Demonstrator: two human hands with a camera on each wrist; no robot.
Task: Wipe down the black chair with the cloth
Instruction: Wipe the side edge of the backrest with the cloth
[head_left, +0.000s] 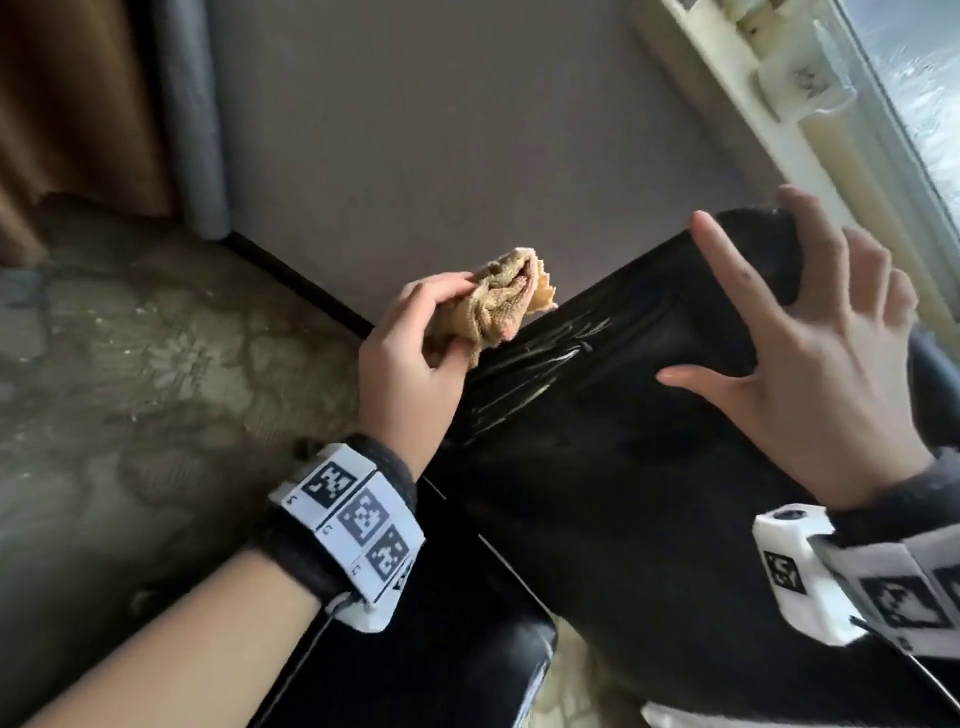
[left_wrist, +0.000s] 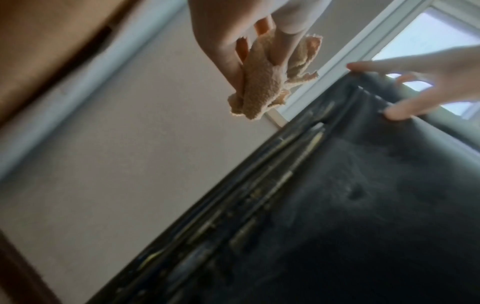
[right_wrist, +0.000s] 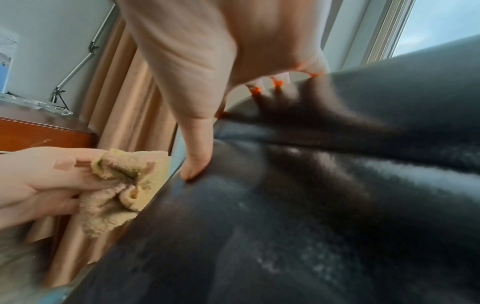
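The black leather chair fills the lower right of the head view, its back tilted toward me, with pale streaks on its left side. My left hand grips a crumpled tan cloth just off the chair's left edge. The left wrist view shows the cloth hanging from my fingers beside the chair, apart from it. My right hand is spread over the top of the backrest. Its thumb presses the leather, and its fingertips touch the top edge.
A grey wall stands behind the chair, with a brown curtain at far left and a window frame at far right. Patterned carpet lies to the left. A wooden desk shows in the right wrist view.
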